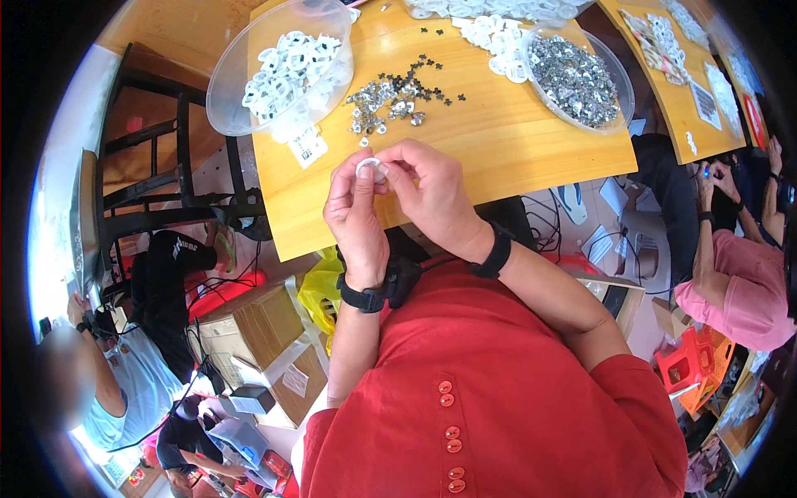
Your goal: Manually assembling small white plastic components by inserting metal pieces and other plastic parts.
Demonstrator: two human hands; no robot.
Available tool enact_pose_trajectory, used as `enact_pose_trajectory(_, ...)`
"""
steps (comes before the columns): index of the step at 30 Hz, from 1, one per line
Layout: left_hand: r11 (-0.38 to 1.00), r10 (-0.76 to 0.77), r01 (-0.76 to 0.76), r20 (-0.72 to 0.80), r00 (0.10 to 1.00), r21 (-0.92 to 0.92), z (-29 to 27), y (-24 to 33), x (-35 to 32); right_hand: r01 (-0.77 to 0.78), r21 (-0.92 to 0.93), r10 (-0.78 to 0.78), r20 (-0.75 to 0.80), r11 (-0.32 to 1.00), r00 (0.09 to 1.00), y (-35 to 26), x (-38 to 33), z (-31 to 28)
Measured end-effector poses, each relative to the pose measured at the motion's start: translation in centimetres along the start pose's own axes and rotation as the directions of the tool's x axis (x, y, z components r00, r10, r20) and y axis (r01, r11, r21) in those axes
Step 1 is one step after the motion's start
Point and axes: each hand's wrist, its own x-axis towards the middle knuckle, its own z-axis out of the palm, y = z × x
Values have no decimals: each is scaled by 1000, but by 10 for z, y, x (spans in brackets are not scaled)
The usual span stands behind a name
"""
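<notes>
Above the near edge of the wooden table, my left hand (355,199) and my right hand (427,184) meet at the fingertips. Between them is a small round white plastic piece (371,169), pinched by the fingers of both; its underside is hidden. Just beyond lie a loose pile of small silvery metal pieces (386,106) and some black cross-shaped pieces (423,73). A clear round tub (226,91) of white plastic parts (295,70) stands on the left. To the right, another clear tub (628,100) is full of small metal pieces (573,79).
More white parts (498,41) lie beside the right tub on the table (498,141). A label (308,148) sits near the left tub. Black metal stools (149,158) and a cardboard box (257,332) stand to the left. People work at both sides, one in a pink shirt (739,286).
</notes>
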Motion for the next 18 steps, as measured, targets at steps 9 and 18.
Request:
enact_pose_trajectory(9, 995, -77, 80, 49, 996, -66, -2, 3, 4, -164, 150, 163, 22, 975, 986, 3, 0, -4)
enact_pose_trajectory(18, 987, -108, 108, 6, 994, -119, 9, 5, -1, -213, 160, 209, 42, 964, 977, 5, -1, -4)
